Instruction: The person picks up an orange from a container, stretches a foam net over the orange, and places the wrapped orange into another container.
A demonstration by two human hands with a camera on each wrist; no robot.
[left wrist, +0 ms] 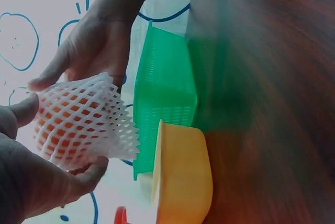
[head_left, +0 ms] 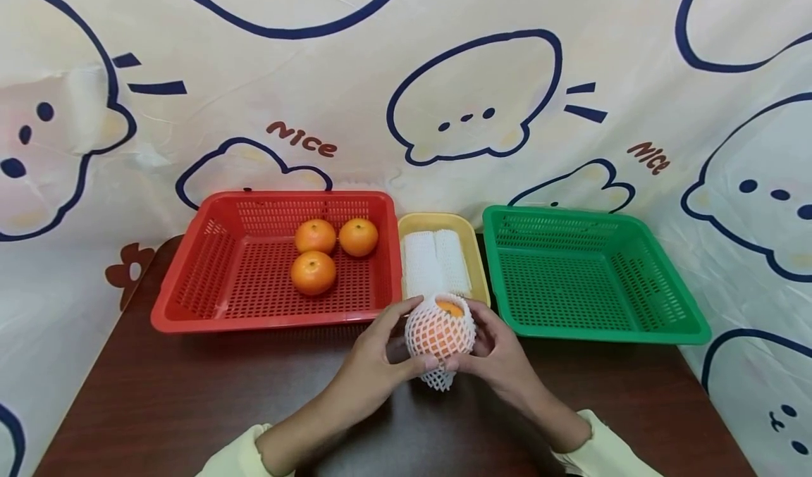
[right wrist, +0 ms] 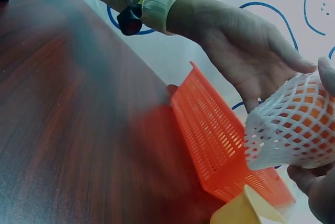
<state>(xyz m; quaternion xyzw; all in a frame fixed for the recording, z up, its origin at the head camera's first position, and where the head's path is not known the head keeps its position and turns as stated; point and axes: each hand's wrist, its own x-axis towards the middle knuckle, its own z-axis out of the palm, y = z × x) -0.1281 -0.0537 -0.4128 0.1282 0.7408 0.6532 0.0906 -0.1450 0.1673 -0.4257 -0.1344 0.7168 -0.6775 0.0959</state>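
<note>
An orange point(head_left: 451, 308) sits inside a white foam net sleeve point(head_left: 440, 336), its top showing through the sleeve's upper opening. My left hand point(head_left: 376, 359) grips the wrapped fruit from the left, thumb at the front. From the other side my right hand point(head_left: 504, 356) holds it, its thumb near the left one. Both wrist views show the sleeve's loose end point(left wrist: 123, 124) hanging beyond the fruit, above the table. Just behind the hands stands a yellow basket point(head_left: 480, 269) with flat white foam sleeves point(head_left: 436, 262) in it.
On the left, a red basket point(head_left: 273, 320) holds three oranges point(head_left: 314, 273). A green basket point(head_left: 596, 332) with nothing seen inside stands on the right. All stand on a dark wooden table point(head_left: 254, 378), with a patterned cloth point(head_left: 355, 110) behind.
</note>
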